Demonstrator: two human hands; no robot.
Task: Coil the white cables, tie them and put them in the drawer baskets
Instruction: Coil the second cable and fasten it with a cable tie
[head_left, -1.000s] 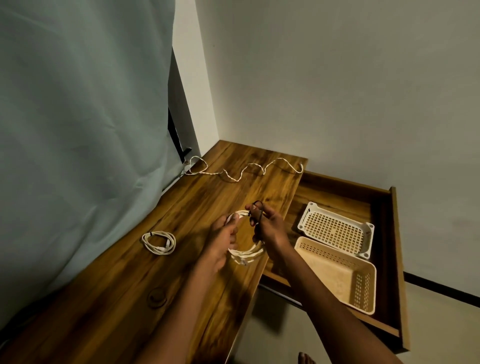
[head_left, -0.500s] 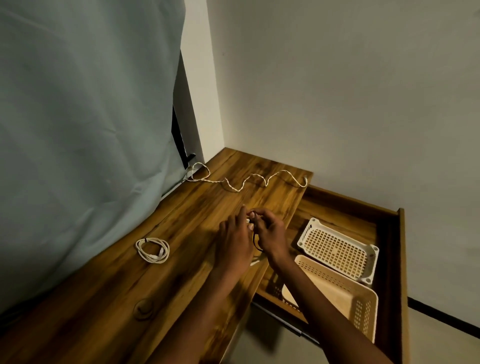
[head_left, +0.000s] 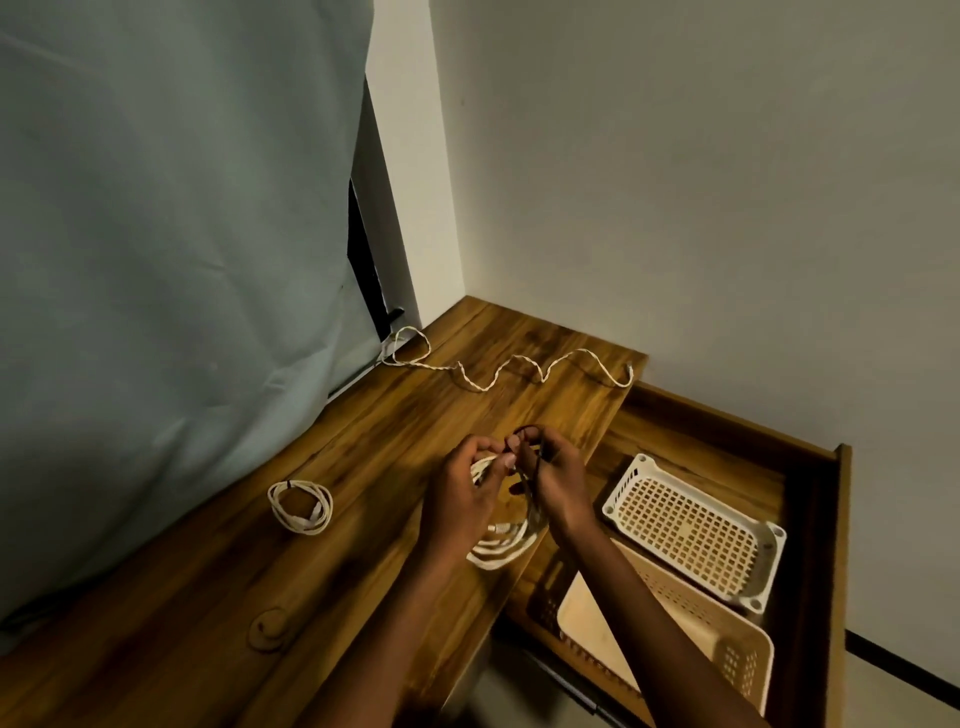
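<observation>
My left hand (head_left: 460, 499) grips the top of a coiled white cable (head_left: 501, 543) that hangs down onto the wooden desk (head_left: 363, 519) near its right edge. Close beside it, my right hand (head_left: 558, 478) pinches a thin black tie (head_left: 524, 431) looped over the coil. A second white cable (head_left: 300, 506), coiled and bound with a dark tie, lies on the desk to the left. A third white cable (head_left: 514, 366) lies uncoiled and wavy across the far end. The open drawer holds a white basket (head_left: 693, 530) and a beige basket (head_left: 670, 631), both empty.
A pale curtain (head_left: 171, 260) hangs along the desk's left side. White walls close the corner behind. The drawer's wooden front (head_left: 836, 571) juts out at the right. A round knot (head_left: 267, 626) marks the desk near me.
The view has tilted and shifted. My hands came together over the coil, then parted slightly, and the black tie's loop now shows above my fingers. The coil hangs lower.
</observation>
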